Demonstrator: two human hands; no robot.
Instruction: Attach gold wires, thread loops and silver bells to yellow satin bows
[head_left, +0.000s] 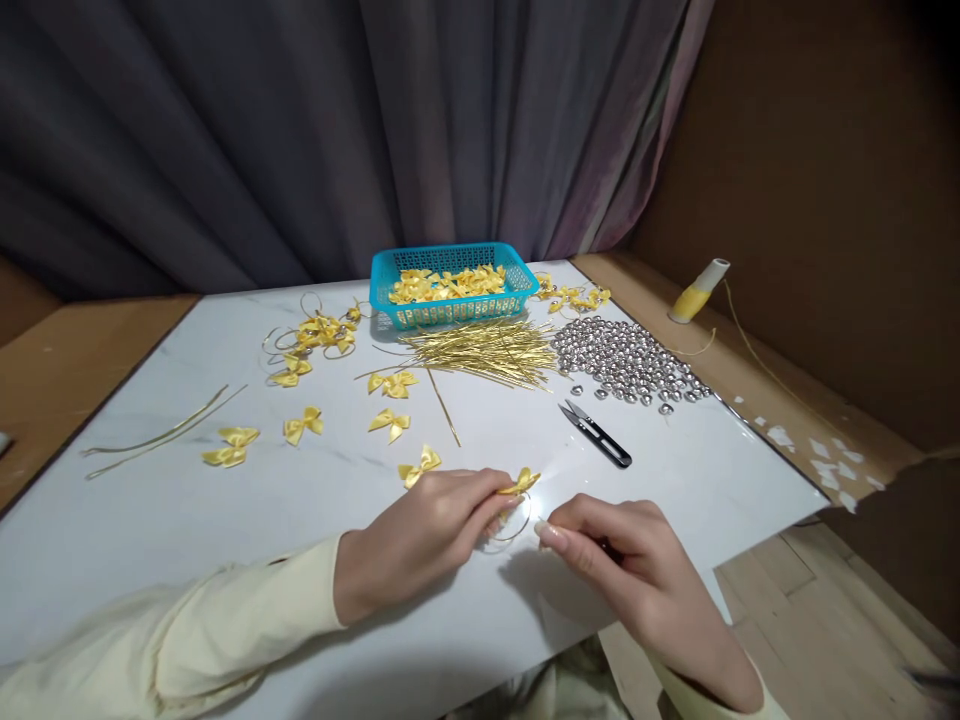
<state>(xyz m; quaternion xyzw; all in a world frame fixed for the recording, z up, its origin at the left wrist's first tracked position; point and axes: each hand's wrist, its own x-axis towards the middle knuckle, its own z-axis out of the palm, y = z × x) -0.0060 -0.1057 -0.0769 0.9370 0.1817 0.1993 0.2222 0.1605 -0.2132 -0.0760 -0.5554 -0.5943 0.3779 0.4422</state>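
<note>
My left hand [442,515] pinches a yellow ribbon bow [523,482] between thumb and forefinger. A thin wire loop [517,535] curves down below that bow. Just to the right, my right hand [619,550] is closed, thumb pressed to forefinger; what lies in that pinch, if anything, is too small to make out. Behind my left hand another yellow bow [420,465] rests on the white tabletop [315,510]. Black thread snips [596,435] lie beyond my right hand, blades pointing away to the left.
A blue basket [450,316] of yellow bows stands at the back. Before it lie gold wire ties [480,352], with a heap of silver beads [630,360] to the right. Bows with wire loops [322,332] are piled at left. A yellow thread spool [697,292] stands on the right-hand board.
</note>
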